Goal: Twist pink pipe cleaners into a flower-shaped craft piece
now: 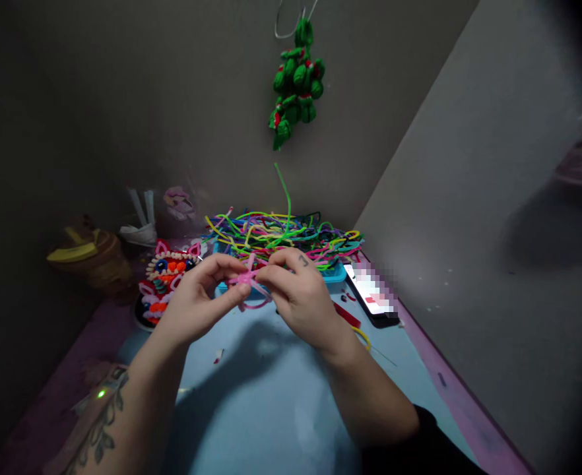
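My left hand [199, 293] and my right hand [298, 290] meet above the light blue table mat [266, 396]. Both pinch a bent pink pipe cleaner shape [249, 284] between thumb and fingertips. Its loops stick out below and between the fingers. Both hands are closed on it, left from the left side, right from the right side.
Behind the hands lies a pile of coloured pipe cleaners [281, 237] on a blue tray. A phone [373, 293] lies to the right, a beaded craft piece [165, 280] to the left, a brown cup [93, 254] further left. A green ornament [295, 79] hangs on the wall.
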`<state>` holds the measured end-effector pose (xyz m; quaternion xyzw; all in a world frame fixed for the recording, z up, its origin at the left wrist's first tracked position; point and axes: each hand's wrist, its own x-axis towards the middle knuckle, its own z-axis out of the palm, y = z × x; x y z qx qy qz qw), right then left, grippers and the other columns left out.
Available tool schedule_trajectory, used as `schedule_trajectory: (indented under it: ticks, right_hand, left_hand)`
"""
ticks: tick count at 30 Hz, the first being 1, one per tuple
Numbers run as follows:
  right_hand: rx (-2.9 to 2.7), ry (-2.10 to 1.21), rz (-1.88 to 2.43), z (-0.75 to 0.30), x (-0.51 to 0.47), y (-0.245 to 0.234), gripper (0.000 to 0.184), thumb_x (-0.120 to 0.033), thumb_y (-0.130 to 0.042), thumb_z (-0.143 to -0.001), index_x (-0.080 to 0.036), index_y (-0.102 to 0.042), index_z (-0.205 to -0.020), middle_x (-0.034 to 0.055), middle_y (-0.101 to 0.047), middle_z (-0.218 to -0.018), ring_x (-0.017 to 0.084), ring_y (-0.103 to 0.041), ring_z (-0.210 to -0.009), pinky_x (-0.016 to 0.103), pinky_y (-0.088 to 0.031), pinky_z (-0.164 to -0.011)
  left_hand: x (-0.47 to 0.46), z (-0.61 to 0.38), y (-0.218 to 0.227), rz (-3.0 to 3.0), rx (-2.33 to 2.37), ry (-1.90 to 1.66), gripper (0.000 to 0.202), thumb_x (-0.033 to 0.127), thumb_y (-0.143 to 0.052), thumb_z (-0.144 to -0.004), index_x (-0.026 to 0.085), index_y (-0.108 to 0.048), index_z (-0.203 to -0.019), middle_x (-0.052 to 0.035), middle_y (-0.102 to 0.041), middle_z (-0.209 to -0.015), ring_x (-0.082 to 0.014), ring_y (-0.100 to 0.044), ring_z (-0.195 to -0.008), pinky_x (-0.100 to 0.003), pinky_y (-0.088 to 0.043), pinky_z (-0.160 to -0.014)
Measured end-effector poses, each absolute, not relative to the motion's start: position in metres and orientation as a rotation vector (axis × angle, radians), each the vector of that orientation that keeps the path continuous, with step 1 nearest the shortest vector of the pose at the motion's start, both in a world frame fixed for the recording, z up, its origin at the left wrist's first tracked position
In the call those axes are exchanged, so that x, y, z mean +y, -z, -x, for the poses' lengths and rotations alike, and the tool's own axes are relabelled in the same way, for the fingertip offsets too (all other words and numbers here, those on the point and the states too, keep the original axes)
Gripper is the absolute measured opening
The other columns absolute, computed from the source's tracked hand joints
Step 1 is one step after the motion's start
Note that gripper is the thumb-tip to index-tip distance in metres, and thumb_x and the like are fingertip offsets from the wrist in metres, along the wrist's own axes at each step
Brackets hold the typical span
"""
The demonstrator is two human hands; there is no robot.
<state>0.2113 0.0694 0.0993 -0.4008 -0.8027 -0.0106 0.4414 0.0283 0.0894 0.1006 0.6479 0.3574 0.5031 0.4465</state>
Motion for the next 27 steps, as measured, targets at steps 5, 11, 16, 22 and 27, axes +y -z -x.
schedule_trajectory:
  ticks: [5,11,16,22,27]
  right_hand:
    - [-2.002,0.098,0.985,-0.2104,0.0699,-0.0984,0.025,-0.012,-0.049,-0.094,-0.022,-0.071,-0.090,0.0054,-0.061,-0.091,0.019,-0.056,-0.089,0.033,-0.046,-0.079]
    - [-2.029,0.216,0.930,-0.2109,0.0698,-0.0981,0.026,-0.014,-0.047,-0.095,-0.023,-0.071,-0.089,0.0054,-0.063,-0.091,0.019,-0.055,-0.089,0.034,-0.044,-0.080]
    - [-1.990,0.254,0.880,-0.2109,0.0697,-0.0990,0.025,-0.016,-0.047,-0.096,-0.022,-0.070,-0.090,0.0069,-0.064,-0.091,0.020,-0.055,-0.087,0.035,-0.044,-0.077]
    - [-1.963,0.300,0.845,-0.2107,0.0694,-0.0995,0.017,-0.016,-0.053,-0.094,-0.022,-0.069,-0.092,0.0071,-0.063,-0.094,0.021,-0.055,-0.093,0.037,-0.047,-0.082]
    - [-1.926,0.356,0.841,-0.2086,0.0705,-0.0984,0.012,-0.018,-0.058,-0.093,-0.023,-0.069,-0.091,0.0066,-0.063,-0.095,0.023,-0.055,-0.097,0.041,-0.048,-0.088]
  left_hand:
    - [0.0905,-0.0269,-0.0985,-1.650,0.892,-1.263,0.022,0.025,-0.080,-0.070,0.018,-0.069,-0.088,-0.0040,-0.070,-0.080,-0.0147,-0.067,-0.070,-0.023,-0.056,-0.057]
    - [0.0905,-0.0258,-0.0975,-1.606,0.881,-1.231,0.023,0.028,-0.081,-0.070,0.018,-0.070,-0.087,-0.0045,-0.072,-0.081,-0.0154,-0.066,-0.067,-0.025,-0.056,-0.054]
    - [0.0896,-0.0251,-0.1015,-1.539,0.848,-1.222,0.031,0.035,-0.084,-0.067,0.018,-0.071,-0.089,-0.0070,-0.074,-0.084,-0.0190,-0.070,-0.073,-0.029,-0.059,-0.062]
    - [0.0876,-0.0282,-0.1024,-1.383,0.781,-1.182,0.036,0.037,-0.086,-0.066,0.018,-0.069,-0.092,-0.0040,-0.075,-0.072,-0.0159,-0.068,-0.059,-0.028,-0.058,-0.058]
    - [0.0870,-0.0287,-0.1019,-1.316,0.749,-1.158,0.032,0.031,-0.086,-0.068,0.017,-0.067,-0.089,-0.0019,-0.075,-0.069,-0.0129,-0.067,-0.056,-0.024,-0.056,-0.058]
